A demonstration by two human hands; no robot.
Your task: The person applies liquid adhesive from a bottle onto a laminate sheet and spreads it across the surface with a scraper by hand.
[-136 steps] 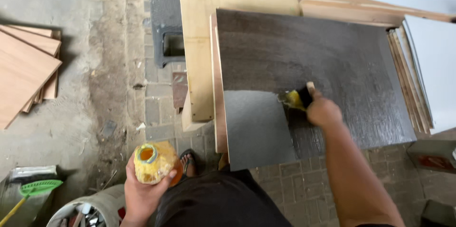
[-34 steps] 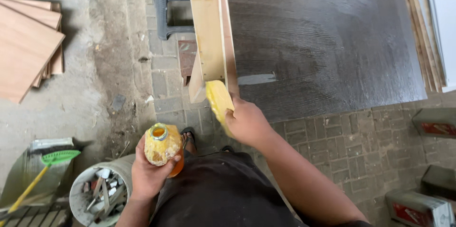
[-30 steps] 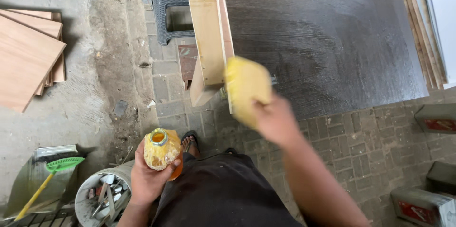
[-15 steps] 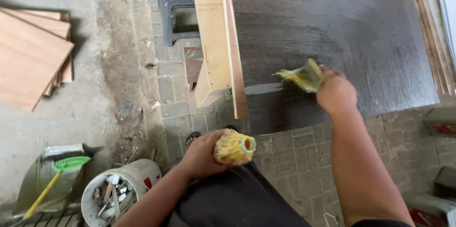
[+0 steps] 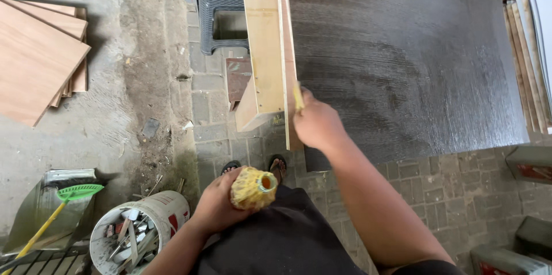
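Since half a second ago the right hand (image 5: pixel 316 125), clamped on a yellow spreader (image 5: pixel 298 98), has been drawn to the left edge of the dark panel (image 5: pixel 414 62), mostly coated and streaked, while the glue-smeared bottle (image 5: pixel 253 187) is gripped by the left hand (image 5: pixel 215 206) at lower centre.

Taking the dark panel (image 5: pixel 402 68) as our marker: the right hand (image 5: pixel 317 125) sits on its near-left corner, a spreader (image 5: pixel 298 98) poking up from it at the panel's left edge. Left of the panel, touching, runs a plank (image 5: pixel 263 39). Beyond that, farther left, a stool (image 5: pixel 221 10). Near side of the panel, the left hand (image 5: pixel 215 209) grips a bottle (image 5: pixel 252 187). Bucket (image 5: pixel 152 217) well left and nearer; boards (image 5: pixel 37 62) far left.
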